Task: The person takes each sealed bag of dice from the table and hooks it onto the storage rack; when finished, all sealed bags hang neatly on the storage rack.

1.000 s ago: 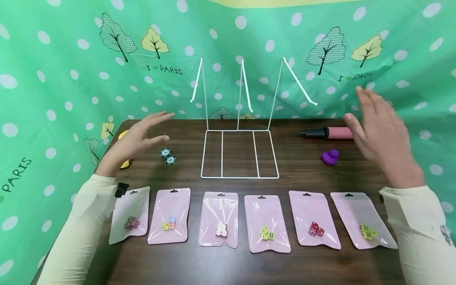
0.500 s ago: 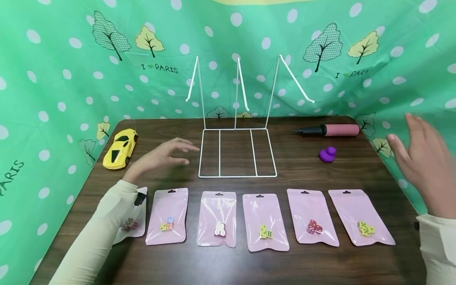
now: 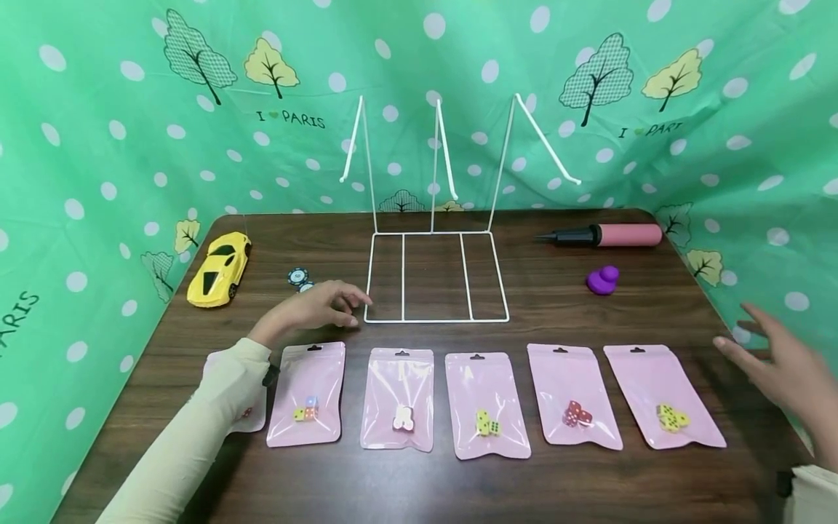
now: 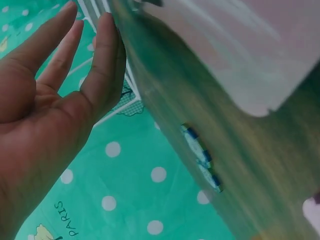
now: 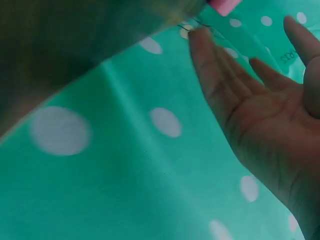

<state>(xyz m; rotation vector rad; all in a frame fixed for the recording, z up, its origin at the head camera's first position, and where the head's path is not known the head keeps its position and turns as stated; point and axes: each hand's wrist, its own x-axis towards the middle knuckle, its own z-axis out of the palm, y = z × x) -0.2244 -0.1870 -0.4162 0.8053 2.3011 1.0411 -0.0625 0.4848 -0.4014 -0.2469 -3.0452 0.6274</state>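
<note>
While both hands were up near the backdrop a second ago, they have now dropped low: the left hand hovers with loose, straight fingers, gripping nothing, just in front of the poker chips and beside the white wire rack. The right hand, fingers spread and empty, has retreated off the table's right edge beyond the outermost pink pouch.
</note>
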